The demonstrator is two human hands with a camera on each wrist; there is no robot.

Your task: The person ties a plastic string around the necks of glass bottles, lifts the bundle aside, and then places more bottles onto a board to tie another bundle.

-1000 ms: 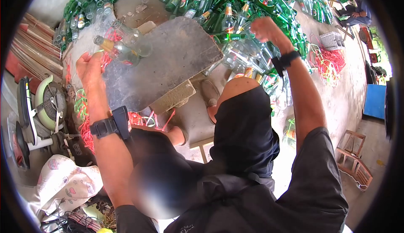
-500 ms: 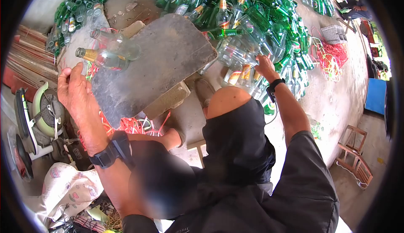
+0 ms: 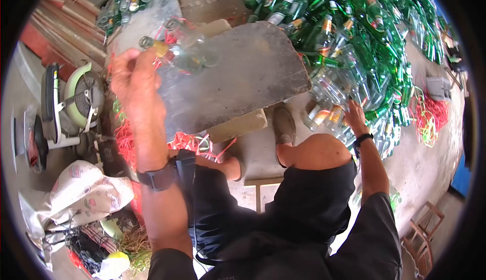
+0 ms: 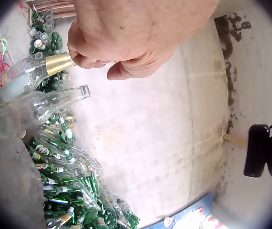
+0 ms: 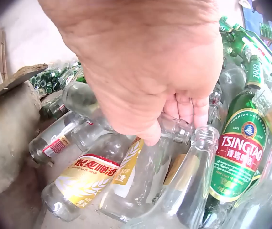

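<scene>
In the head view, the left arm reaches forward along the side of the desk point(image 3: 235, 72), a grey slab, its bent left hand point(image 3: 139, 82) blurred and raised beside the gold-necked bottle point(image 3: 177, 57). That bottle lies on the desk next to a plain bottle point(image 3: 192, 38). The right arm stretches out and down, the right hand point(image 3: 356, 116) among clear bottles at the edge of a heap of green bottles point(image 3: 374, 14).

In the left wrist view, the fingers are curled in, the thumb beneath them, right at the mouth end of the gold-necked bottle; whether they pinch it or merely overlap it cannot be told.

In the right wrist view, the palm is turned downward, and thumb and fingers curl around the neck of a clear bottle point(image 5: 138, 174), gripping it. A Tsingtao bottle point(image 5: 238, 148) leans close by.
</scene>
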